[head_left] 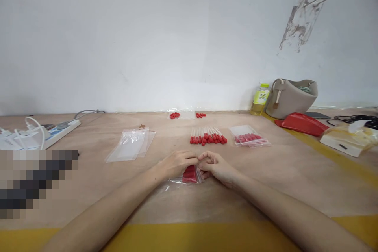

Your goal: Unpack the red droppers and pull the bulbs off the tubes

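Note:
A clear zip bag [189, 175] with red pieces inside lies on the table in front of me, its zip edge turned to the right. My left hand [178, 164] reaches over the bag's top, fingers bent and closed on its upper corner. From the other side, my right hand [217, 168] pinches the zip edge between thumb and fingers. The fingertips of both hands almost meet there. Just beyond them lies a row of white sticks with red tips [208, 137]. To its right rests a filled zip bag [249, 138] of red-tipped pieces.
Flat clear bags [130, 145] lie at left. Small red pieces [175, 115] sit near the wall. A power strip [62, 132] with chargers stands far left. On the right are a bottle [260, 100], a grey bag [292, 98], a red pouch [302, 124] and a tissue pack [345, 139].

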